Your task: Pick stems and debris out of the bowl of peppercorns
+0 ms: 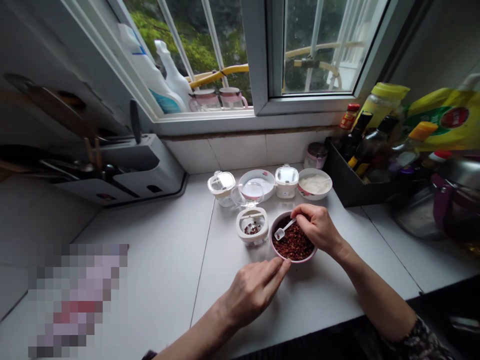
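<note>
My right hand (pixel 318 227) pinches the handle of a small white spoon (pixel 287 229), whose scoop is over a pink-rimmed bowl (pixel 275 254). Dark red dried flakes, perhaps peppercorns (pixel 296 243), fill that bowl. At its near edge my left hand (pixel 255 287) is closed on the rim, though the thumb is mostly hidden. Just left of the bowl stands an open seasoning jar (pixel 252 214) with a white collar and a few of the dark red bits inside. Its clear lid (pixel 247 197) is tipped back behind it.
Behind stand two lidded jars (pixel 222 181) (pixel 287 176), a bowl of white grains (pixel 257 187) and a bowl of pale white powder (pixel 315 185). A black bottle box (pixel 339 187) borders the right. At left are a grey utensil holder (pixel 157 172) and a pixelated patch.
</note>
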`<state>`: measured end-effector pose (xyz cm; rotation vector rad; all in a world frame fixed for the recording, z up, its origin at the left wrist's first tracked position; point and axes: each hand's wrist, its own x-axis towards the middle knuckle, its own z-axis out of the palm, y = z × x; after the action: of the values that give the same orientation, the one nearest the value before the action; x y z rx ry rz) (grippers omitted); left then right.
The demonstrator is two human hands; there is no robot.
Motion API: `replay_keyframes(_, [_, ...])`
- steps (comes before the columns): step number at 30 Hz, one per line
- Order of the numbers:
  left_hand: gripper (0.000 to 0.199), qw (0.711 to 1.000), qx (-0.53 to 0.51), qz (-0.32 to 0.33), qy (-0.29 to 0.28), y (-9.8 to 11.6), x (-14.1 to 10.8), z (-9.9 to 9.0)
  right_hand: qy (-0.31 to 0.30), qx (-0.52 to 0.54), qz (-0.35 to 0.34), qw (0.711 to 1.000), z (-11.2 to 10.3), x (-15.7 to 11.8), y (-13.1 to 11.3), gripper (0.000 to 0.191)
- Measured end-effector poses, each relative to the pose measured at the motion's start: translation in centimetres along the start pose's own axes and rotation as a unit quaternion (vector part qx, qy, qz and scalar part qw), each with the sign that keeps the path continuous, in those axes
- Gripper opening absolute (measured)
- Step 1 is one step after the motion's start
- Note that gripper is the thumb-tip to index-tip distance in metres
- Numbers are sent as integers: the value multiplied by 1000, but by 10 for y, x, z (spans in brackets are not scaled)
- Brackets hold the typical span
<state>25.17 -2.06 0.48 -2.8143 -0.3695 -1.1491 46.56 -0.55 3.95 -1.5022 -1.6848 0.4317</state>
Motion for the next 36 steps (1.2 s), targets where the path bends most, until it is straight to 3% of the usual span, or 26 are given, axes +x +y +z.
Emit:
replay_keyframes(13, [28, 1000, 4, 2, -15, -1, -5, 2, -24, 20, -7, 1000, 0, -2, -4, 21])
replay_keyframes(26, [25, 1000, -7, 4, -2, 0, -3, 1, -2, 67, 58, 996, -1, 0, 1, 21])
replay_keyframes(36, [28, 1000, 4, 6, -12, -1, -5, 1, -10, 56, 46, 997, -2, 1, -1, 20])
